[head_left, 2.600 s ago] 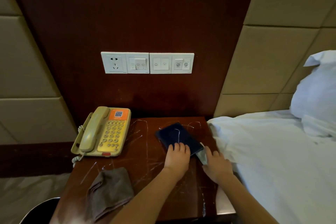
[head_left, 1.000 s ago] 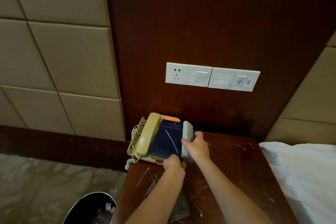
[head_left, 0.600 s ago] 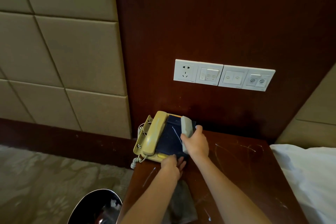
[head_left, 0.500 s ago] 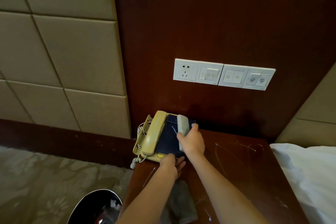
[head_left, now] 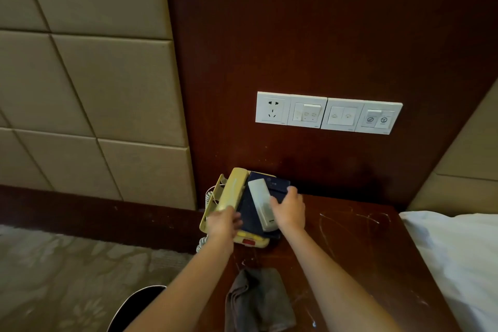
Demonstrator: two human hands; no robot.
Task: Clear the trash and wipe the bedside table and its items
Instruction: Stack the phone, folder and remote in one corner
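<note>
A yellow telephone stands at the back left corner of the dark wooden bedside table. A dark blue folder lies over its keypad, and a white remote lies on the folder. My right hand is beside the remote with fingers spread and the thumb against its right side. My left hand is at the phone's front left, fingers curled on the folder's lower left edge. A grey cloth lies crumpled near the table's front edge.
A white socket and switch panel is on the wood wall above the table. White bedding borders the table on the right. A black bin stands on the carpet at lower left, beside the padded wall.
The folder and remote went from the table's right side onto the phone. In the last half second my right hand laid the remote flat on the folder and loosened off it.
</note>
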